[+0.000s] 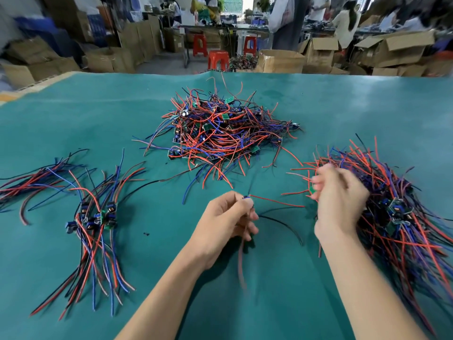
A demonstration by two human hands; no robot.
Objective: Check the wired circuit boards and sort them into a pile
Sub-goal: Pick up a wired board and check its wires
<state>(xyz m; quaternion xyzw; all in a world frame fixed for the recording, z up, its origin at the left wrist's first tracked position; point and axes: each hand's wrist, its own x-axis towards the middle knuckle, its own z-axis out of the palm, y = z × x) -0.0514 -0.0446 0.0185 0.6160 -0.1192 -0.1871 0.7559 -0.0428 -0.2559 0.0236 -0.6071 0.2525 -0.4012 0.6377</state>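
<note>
Sorting looks partly done, with plenty left. Beyond both hands, in the middle of the counter (73,114), lies a tangled heap of wired boards (220,131), red, blue and black leads going every way; I judge this to be the unchecked stock, and it is still large. Well off to the left of the left hand (225,222) lies a small aligned bunch (95,217), its boards clustered together and its wires combed out in two directions. Just behind and to the right of the right hand (340,195) sits a bigger aligned pile (397,212), boards near its middle, wires fanned out. Which of these two is the passed pile I cannot tell.

The left hand pinches one wired board (246,198) at its fingertips, its red lead running toward the right hand and dark leads hanging down onto the counter between the hands. The right hand is blurred; its fingers are curled, and a speck of green shows at the fingertips, so it may hold another board, but I cannot tell for certain.

Loose leads from the heap stretch toward the hands and could snag a board as it is lifted out. A tiny dark scrap (146,233) lies on the counter left of the left hand. Cardboard boxes (282,61) and red stools (218,58) stand beyond the counter's far edge, clear of the work.
</note>
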